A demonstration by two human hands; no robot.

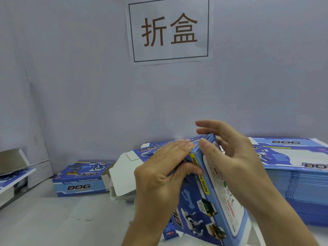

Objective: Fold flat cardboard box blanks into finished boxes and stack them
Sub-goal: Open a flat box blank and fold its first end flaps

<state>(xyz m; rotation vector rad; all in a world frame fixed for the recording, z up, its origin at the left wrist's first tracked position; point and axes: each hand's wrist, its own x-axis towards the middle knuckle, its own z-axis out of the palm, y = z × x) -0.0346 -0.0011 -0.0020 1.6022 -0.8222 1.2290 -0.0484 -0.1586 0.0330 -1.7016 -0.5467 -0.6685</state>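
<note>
A blue printed cardboard box (209, 201) with dog pictures stands up on end in front of me, its near end on the table. My left hand (159, 167) lies flat against its upper left face, fingers straight, thumb underneath. My right hand (230, 157) holds the box's top right edge, thumb pressed on the front corner, fingers curled behind the far side. A finished box (79, 181) lies at the left. A thick stack of flat blue blanks (298, 176) sits at the right.
More flat blanks (127, 173), white sides showing, lie spread behind my hands. A grey wall with a paper sign (168, 31) stands close behind the table (62, 222). At the far left edge sit a box and blanks (12, 167) on a lower surface.
</note>
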